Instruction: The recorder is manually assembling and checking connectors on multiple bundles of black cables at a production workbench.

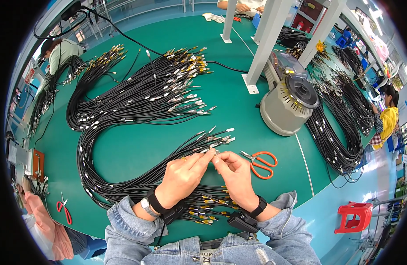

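Both hands meet over the near end of a large bundle of black cables (137, 179), with their fingertips pinched together. My left hand (181, 179) is closed on a cable end, thumb and forefinger pressed at its tip. Facing it, my right hand (235, 174) pinches the same small pale connector (216, 152), which is mostly hidden by the fingers. White-tipped cable ends (221, 139) fan out just beyond the fingertips. Yellow-tipped cable ends (208, 205) lie beneath my wrists. Orange-handled scissors (263, 164) rest on the table right beside my right hand.
The bundle bends in an S across the green table (221, 92) to a far fan of ends (186, 70). A beige round-bodied machine (287, 106) stands by grey metal posts (256, 66). Red scissors (63, 207) lie left. More cable bundles (340, 137), a red stool (353, 217) and co-workers surround me.
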Tool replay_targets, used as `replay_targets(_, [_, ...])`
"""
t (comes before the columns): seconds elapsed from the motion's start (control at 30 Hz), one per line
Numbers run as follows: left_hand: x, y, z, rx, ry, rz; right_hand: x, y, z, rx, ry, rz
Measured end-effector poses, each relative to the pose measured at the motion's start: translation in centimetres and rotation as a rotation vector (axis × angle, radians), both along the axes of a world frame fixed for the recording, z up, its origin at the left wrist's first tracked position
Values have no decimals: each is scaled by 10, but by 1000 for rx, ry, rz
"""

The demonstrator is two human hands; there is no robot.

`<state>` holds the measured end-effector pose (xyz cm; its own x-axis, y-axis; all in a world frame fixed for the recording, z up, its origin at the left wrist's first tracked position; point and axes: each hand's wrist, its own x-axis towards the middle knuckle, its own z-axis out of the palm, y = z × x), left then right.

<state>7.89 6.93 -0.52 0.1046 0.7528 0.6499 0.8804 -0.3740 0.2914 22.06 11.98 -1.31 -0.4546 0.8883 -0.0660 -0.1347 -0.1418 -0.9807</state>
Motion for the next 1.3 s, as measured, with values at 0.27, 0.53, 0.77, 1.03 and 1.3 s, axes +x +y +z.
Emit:
replay_targets(0.27, [2, 0, 1, -71, -63, 26, 2, 0, 2, -2, -14, 2])
replay_targets(0.53, [4, 0, 4, -190, -425, -23, 2, 1, -1, 138, -49, 5])
replay_targets(0.77, [4, -2, 4, -322, -603, -32, 3, 2, -3, 133, -39, 18])
replay_targets(1.03, [6, -2, 12, -389, -669, 90, 5, 5, -4, 30, -67, 76])
replay_targets(1.3, [3, -2, 6, -223, -521, 81, 1, 4, -5, -41, 36, 96])
